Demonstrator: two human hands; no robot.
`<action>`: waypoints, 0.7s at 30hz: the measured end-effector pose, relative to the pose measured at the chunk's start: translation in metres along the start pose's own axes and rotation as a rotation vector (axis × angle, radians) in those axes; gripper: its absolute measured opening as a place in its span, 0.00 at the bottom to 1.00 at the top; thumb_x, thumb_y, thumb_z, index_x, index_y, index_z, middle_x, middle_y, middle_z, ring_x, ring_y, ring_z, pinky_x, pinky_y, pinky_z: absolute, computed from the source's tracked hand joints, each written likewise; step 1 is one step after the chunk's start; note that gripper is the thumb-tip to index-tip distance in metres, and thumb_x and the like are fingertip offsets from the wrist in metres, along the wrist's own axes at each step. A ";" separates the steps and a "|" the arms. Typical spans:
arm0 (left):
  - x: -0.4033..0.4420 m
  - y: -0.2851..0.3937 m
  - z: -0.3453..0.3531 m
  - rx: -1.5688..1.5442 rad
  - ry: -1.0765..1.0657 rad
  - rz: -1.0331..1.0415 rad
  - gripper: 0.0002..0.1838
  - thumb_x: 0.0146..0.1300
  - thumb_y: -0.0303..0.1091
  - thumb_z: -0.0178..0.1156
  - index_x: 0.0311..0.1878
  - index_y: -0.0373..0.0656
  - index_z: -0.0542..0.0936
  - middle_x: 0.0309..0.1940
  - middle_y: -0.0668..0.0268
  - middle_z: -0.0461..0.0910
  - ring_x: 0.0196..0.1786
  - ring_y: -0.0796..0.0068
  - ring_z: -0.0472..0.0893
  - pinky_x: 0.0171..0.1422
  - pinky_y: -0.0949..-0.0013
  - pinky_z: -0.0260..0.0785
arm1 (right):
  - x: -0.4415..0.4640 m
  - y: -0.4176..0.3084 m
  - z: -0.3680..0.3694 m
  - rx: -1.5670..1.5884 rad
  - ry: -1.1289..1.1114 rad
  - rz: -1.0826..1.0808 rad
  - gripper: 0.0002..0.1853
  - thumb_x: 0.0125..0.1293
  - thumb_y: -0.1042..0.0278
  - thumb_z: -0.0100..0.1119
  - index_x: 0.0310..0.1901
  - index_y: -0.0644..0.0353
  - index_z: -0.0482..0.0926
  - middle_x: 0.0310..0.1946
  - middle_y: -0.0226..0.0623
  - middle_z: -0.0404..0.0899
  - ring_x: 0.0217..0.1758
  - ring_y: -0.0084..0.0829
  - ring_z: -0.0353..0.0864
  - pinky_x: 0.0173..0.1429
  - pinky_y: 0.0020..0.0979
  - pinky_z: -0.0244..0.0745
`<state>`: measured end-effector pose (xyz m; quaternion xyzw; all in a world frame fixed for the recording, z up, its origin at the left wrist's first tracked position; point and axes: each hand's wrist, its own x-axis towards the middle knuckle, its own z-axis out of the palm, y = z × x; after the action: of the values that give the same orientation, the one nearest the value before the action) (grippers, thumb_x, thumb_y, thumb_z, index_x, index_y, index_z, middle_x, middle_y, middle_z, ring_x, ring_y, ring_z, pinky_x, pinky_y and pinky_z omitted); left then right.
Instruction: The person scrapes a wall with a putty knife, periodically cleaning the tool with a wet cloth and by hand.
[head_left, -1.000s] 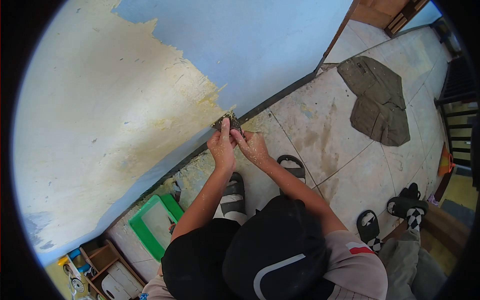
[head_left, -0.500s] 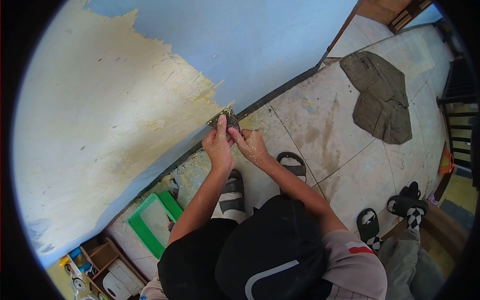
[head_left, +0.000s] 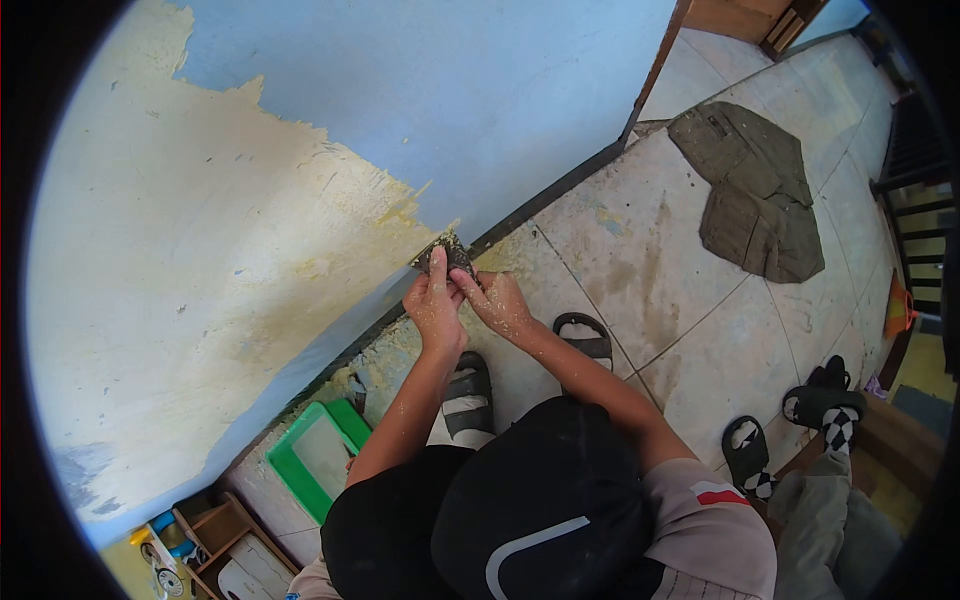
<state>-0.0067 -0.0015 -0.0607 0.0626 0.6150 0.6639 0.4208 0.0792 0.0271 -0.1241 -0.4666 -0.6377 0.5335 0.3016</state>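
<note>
Both hands are closed on a dark, flat scraper speckled with yellowish paint flakes. Its edge lies against the bottom of the wall, where torn pale yellow meets blue paint. My left hand grips the scraper from the left, a finger stretched along its face. From the right, my right hand pinches it, with the thumb on top. Flakes cling to both hands and forearms, and the fingers' undersides are hidden. Paint crumbs lie on the floor below.
A green-rimmed tray stands left of my sandalled feet. Toys and a wooden shelf are at lower left. A brown cloth garment lies on the tiles. Another person's sandalled feet are at right, near a dark railing.
The view has shifted slightly. Both hands and the scraper sit a little lower in the picture, still at the wall's base, with the same grip.
</note>
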 end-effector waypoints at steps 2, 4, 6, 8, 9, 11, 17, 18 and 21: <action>0.002 -0.002 -0.002 -0.017 -0.017 0.003 0.16 0.68 0.44 0.66 0.39 0.39 0.79 0.34 0.64 0.83 0.35 0.72 0.85 0.41 0.71 0.79 | 0.001 -0.001 -0.001 -0.005 0.002 -0.015 0.32 0.69 0.40 0.56 0.30 0.69 0.84 0.17 0.57 0.76 0.22 0.55 0.79 0.26 0.46 0.70; 0.009 -0.006 -0.005 -0.016 -0.034 0.018 0.16 0.69 0.44 0.65 0.39 0.39 0.79 0.35 0.61 0.83 0.36 0.69 0.86 0.42 0.69 0.80 | 0.004 -0.003 -0.002 -0.013 0.000 -0.030 0.32 0.69 0.39 0.56 0.30 0.69 0.84 0.17 0.57 0.76 0.21 0.55 0.79 0.26 0.46 0.70; 0.011 -0.008 -0.006 -0.013 -0.046 0.030 0.16 0.69 0.45 0.64 0.39 0.39 0.78 0.36 0.59 0.84 0.38 0.65 0.86 0.43 0.68 0.80 | 0.007 -0.004 -0.001 -0.032 0.008 -0.030 0.33 0.69 0.39 0.56 0.30 0.69 0.84 0.17 0.57 0.76 0.22 0.56 0.79 0.26 0.46 0.70; 0.010 -0.005 -0.005 -0.021 -0.033 0.018 0.16 0.70 0.45 0.64 0.39 0.39 0.78 0.35 0.59 0.83 0.39 0.65 0.86 0.44 0.67 0.80 | 0.007 -0.005 -0.002 -0.029 0.006 -0.027 0.33 0.69 0.39 0.56 0.30 0.69 0.84 0.17 0.57 0.76 0.22 0.56 0.79 0.26 0.46 0.71; 0.008 -0.004 -0.005 -0.021 -0.032 0.016 0.16 0.70 0.45 0.64 0.39 0.39 0.78 0.35 0.59 0.83 0.39 0.65 0.86 0.44 0.67 0.80 | 0.006 -0.005 -0.002 -0.028 0.006 -0.028 0.33 0.69 0.38 0.55 0.29 0.69 0.84 0.17 0.58 0.76 0.22 0.56 0.80 0.27 0.46 0.71; 0.006 -0.002 -0.001 -0.031 -0.034 0.021 0.17 0.70 0.45 0.63 0.39 0.38 0.78 0.35 0.59 0.83 0.39 0.65 0.86 0.45 0.67 0.80 | 0.006 -0.001 0.002 -0.036 0.024 -0.050 0.33 0.69 0.38 0.55 0.29 0.69 0.84 0.18 0.58 0.76 0.23 0.56 0.80 0.27 0.45 0.72; -0.001 0.042 0.015 -0.071 -0.110 0.191 0.16 0.70 0.43 0.64 0.39 0.37 0.80 0.36 0.60 0.83 0.38 0.68 0.86 0.44 0.68 0.80 | 0.024 -0.045 -0.009 0.001 0.050 -0.136 0.32 0.68 0.38 0.57 0.29 0.68 0.84 0.19 0.58 0.76 0.25 0.56 0.81 0.28 0.45 0.73; -0.009 0.047 0.019 -0.063 -0.105 0.178 0.17 0.69 0.44 0.64 0.39 0.36 0.80 0.36 0.60 0.83 0.38 0.68 0.86 0.45 0.68 0.80 | 0.026 -0.051 -0.010 0.032 0.016 -0.115 0.32 0.68 0.38 0.57 0.29 0.68 0.84 0.19 0.58 0.76 0.24 0.56 0.81 0.28 0.45 0.73; -0.008 0.030 0.003 -0.061 -0.045 0.058 0.17 0.69 0.44 0.64 0.39 0.36 0.80 0.36 0.60 0.83 0.38 0.68 0.85 0.45 0.68 0.80 | 0.008 -0.038 -0.005 -0.020 0.056 -0.168 0.34 0.68 0.38 0.57 0.27 0.69 0.84 0.18 0.58 0.76 0.24 0.56 0.81 0.27 0.46 0.73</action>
<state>-0.0145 -0.0012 -0.0305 0.0826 0.5828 0.6926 0.4169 0.0703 0.0370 -0.0872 -0.4292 -0.6714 0.4864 0.3584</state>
